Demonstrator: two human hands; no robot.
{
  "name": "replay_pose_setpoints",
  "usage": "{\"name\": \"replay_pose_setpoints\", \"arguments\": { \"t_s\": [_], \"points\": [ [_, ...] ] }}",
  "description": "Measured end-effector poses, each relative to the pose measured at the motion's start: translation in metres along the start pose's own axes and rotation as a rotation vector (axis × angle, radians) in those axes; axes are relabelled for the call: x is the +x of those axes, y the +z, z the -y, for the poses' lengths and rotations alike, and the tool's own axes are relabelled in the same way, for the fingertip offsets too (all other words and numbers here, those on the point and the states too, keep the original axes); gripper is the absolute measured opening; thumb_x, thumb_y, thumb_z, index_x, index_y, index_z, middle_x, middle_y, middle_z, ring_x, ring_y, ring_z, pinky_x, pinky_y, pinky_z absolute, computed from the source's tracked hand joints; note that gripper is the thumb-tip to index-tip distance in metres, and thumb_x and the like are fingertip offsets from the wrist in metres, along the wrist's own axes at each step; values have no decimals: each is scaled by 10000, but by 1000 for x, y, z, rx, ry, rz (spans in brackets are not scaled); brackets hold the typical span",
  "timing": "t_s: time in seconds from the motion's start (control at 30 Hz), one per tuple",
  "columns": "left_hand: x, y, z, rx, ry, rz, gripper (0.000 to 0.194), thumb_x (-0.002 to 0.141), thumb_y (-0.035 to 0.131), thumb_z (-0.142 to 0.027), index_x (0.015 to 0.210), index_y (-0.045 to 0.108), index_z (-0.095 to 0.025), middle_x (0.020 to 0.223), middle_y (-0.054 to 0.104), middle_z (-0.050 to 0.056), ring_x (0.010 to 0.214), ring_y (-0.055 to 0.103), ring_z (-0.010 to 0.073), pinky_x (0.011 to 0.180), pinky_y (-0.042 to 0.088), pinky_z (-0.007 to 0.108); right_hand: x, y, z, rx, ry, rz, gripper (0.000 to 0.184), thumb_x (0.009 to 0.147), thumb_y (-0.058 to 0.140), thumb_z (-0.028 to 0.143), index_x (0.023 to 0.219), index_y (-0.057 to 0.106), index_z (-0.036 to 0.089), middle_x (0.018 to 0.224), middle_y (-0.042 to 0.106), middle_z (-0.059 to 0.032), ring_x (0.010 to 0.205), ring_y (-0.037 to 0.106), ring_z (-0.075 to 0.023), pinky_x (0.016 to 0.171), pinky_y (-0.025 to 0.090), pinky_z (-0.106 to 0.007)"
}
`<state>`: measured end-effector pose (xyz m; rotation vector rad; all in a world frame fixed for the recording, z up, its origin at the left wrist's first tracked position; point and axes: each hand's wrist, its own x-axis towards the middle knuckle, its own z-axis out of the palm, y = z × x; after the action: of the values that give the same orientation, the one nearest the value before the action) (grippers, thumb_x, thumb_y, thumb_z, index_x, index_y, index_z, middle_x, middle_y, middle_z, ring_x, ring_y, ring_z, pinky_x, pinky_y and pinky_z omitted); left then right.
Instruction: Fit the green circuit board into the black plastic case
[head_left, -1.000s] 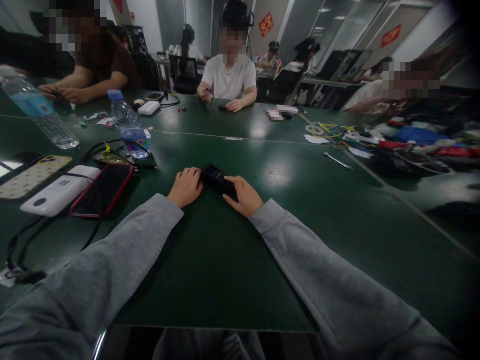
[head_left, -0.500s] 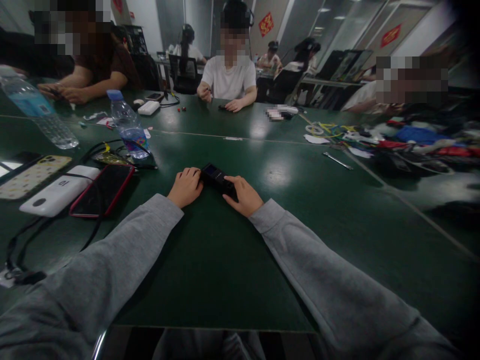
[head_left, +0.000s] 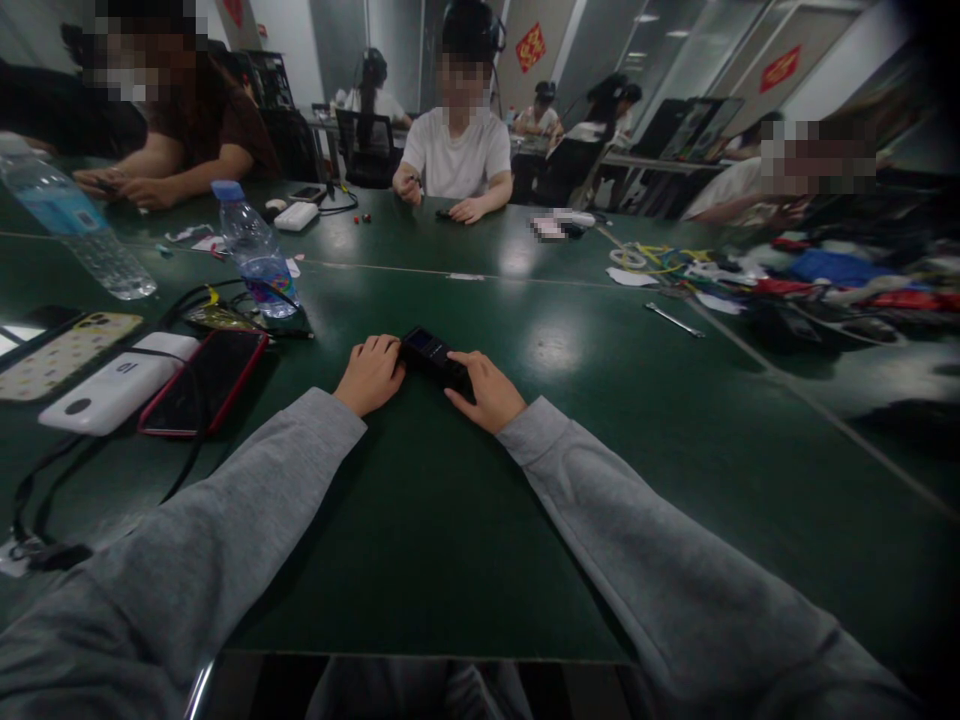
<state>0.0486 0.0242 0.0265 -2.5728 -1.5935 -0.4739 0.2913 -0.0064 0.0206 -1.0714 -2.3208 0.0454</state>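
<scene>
Black Handheld Device: Steady Two-Hand Contact

Head view. Clock directions are taken from the black device [head_left: 433, 358], with 12 o'clock pointing away from the wearer. The device lies on the green table [head_left: 427, 540] ahead of the wearer, its length running roughly from 10 to 4 o'clock, its small dark screen facing up.

Right hand [head_left: 486, 390]: grasps the device's 4 o'clock end, with the thumb at the near edge and fingers over the upper face. Left hand [head_left: 371, 375]: touches the 10 o'clock end with bent fingers — whether it grips or merely rests there cannot be told.

Change over the last second: none evident in either hand or in the device; only a slight shift of the whole view appears. Judged from this, the handling is in a steady hold, the device kept in place between the hands.

Surroundings: a blue-capped bottle [head_left: 259, 270] stands at 10 o'clock; a red-edged phone [head_left: 206, 382] lies at 9 o'clock, beside a white power bank [head_left: 124, 380]. A wrench [head_left: 675, 320] lies near 3 o'clock — well apart from both hands.
</scene>
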Motion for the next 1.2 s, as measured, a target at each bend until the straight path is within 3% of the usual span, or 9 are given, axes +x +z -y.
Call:
{"name": "replay_pose_setpoints", "arguments": {
  "t_s": [0.67, 1.2],
  "points": [
    [1, 1, 2, 7, -5, 11, 354, 979, 406, -274, 1271, 561, -147, 1360, 561, 156, 1245, 495, 317, 988, 445, 478, 0, -2, 2, 27, -26, -56, 550, 893, 578, 300, 1407, 403, 211, 1174, 579, -144, 1087, 611, -297, 925, 567, -511],
    [1, 5, 5, -37, -6, -12, 358, 998, 407, -294, 1303, 565, -192, 1365, 561, 139, 1258, 502, 297, 983, 457, 475, -1, -9, 4, 4, -3, -324, 485, 890, 545, 307, 1362, 453, 247, 1240, 549, -148, 1189, 555, -318, 999, 522, -562]
  ]
}}
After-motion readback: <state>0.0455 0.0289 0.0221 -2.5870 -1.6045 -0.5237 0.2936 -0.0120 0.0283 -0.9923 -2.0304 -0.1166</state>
